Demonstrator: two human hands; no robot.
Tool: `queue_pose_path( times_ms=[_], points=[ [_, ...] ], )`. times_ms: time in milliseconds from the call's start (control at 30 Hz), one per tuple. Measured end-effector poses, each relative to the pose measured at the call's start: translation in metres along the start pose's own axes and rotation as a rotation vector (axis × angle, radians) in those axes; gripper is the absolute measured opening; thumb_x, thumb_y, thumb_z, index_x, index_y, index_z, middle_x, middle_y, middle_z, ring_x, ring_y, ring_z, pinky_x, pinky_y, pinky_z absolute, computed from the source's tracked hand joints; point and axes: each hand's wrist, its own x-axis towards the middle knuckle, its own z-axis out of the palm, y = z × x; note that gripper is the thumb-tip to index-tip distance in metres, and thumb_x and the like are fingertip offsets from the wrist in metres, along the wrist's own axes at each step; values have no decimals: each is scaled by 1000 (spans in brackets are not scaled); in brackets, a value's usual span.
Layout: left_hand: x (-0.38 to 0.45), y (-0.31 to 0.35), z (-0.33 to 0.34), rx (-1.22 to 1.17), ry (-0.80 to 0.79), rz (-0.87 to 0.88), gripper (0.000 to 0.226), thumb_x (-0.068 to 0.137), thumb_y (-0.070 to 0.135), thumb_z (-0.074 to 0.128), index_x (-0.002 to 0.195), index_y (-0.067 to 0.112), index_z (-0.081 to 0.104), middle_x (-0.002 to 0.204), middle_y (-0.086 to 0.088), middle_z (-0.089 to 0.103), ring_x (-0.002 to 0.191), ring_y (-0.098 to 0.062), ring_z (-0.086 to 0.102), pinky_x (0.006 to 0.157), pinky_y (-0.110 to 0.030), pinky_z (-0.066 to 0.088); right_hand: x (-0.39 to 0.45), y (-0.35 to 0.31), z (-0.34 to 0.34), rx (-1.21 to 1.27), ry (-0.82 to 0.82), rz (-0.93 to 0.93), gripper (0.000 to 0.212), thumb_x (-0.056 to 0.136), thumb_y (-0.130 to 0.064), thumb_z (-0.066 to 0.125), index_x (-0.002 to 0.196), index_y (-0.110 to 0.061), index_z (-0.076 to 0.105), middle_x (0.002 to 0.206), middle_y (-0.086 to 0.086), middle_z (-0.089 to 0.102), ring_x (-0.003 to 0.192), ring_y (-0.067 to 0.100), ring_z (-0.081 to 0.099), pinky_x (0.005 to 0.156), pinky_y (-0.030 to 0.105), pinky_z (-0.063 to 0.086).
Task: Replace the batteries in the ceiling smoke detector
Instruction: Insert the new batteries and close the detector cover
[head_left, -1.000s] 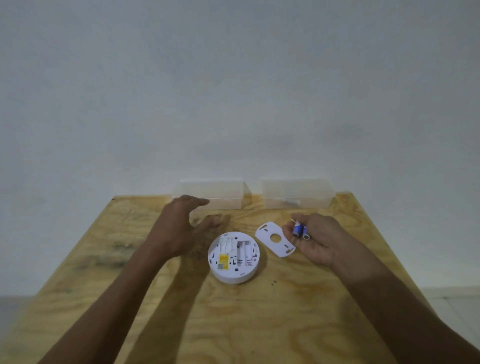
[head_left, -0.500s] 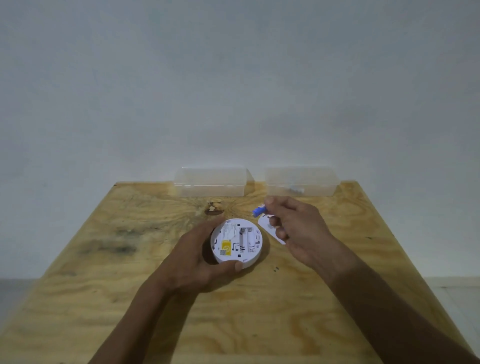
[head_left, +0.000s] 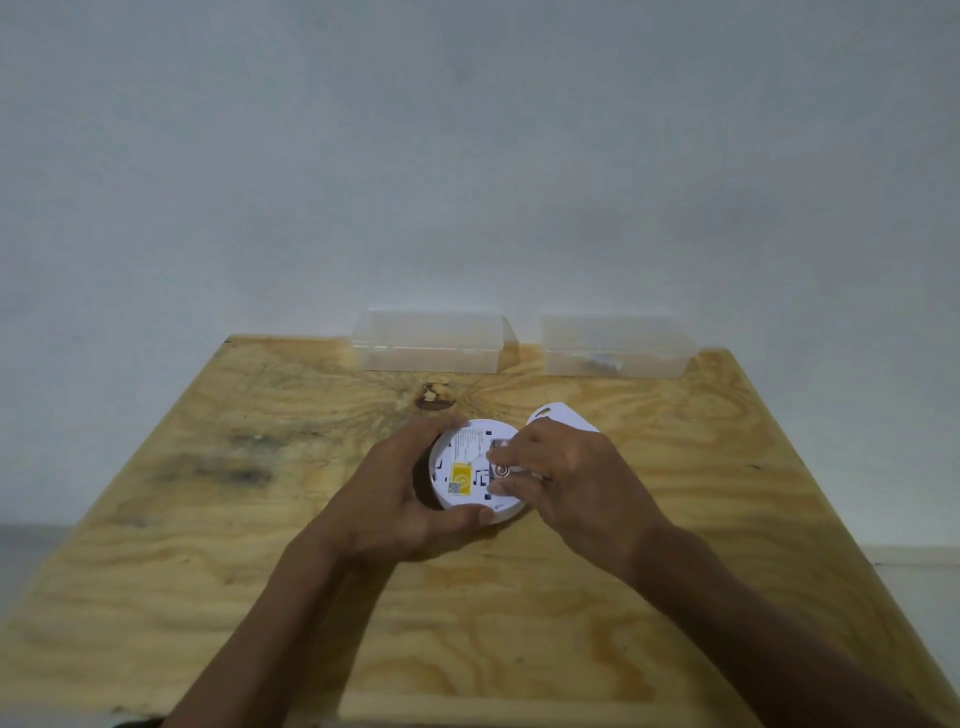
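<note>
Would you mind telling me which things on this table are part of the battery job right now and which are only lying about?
In use:
- smoke detector, steadied by the left hand
- battery, pressed in by the right hand
- white mounting plate, set aside behind the right hand

Lying about:
- left clear box
- right clear box, something small inside

2 clear plastic boxes (head_left: 429, 340) at plywood table's (head_left: 208, 519) far edge.

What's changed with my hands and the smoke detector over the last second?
The left hand came off the table and took hold of the smoke detector by its rim. The right hand carried the blue batteries from beside the mounting plate onto the detector's open back. The plate and both clear boxes stayed put.
</note>
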Motion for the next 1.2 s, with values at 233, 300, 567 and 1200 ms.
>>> queue_pose_path(
  times_ms=[233, 300, 567, 1200],
  points=[
    [6, -3, -3, -10, -44, 32, 86, 60, 51, 84, 135, 21, 54, 124, 19, 63, 110, 5, 63, 86, -16, 55, -2, 6, 1, 67, -79, 5, 29, 90, -34, 63, 110, -19, 76, 99, -1, 72, 88, 17, 64, 72, 41, 54],
    [6, -6, -3, 3, -35, 40, 90, 59, 55, 83, 138, 21, 54, 128, 12, 64, 112, -1, 64, 90, -25, 57, -1, 7, 2, 85, -68, 30, 27, 88, -35, 66, 107, -20, 78, 98, -1, 74, 88, 17, 65, 74, 41, 53],
    [8, -11, -1, -59, -9, 51, 85, 59, 42, 90, 133, 18, 57, 124, 5, 67, 108, -12, 68, 83, -40, 60, 9, 4, -6, 21, -115, 155, 26, 85, -50, 68, 101, -31, 78, 69, -17, 43, 67, 0, 43, 54, 21, 25],
    [3, -8, 3, -31, 50, -2, 86, 57, 42, 88, 135, 23, 58, 125, 10, 68, 112, -5, 67, 91, -39, 58, 11, 1, -26, 1150, 265, 1107, 14, 97, -12, 56, 104, -8, 68, 84, 2, 57, 62, 13, 49, 59, 26, 42]
  ],
)
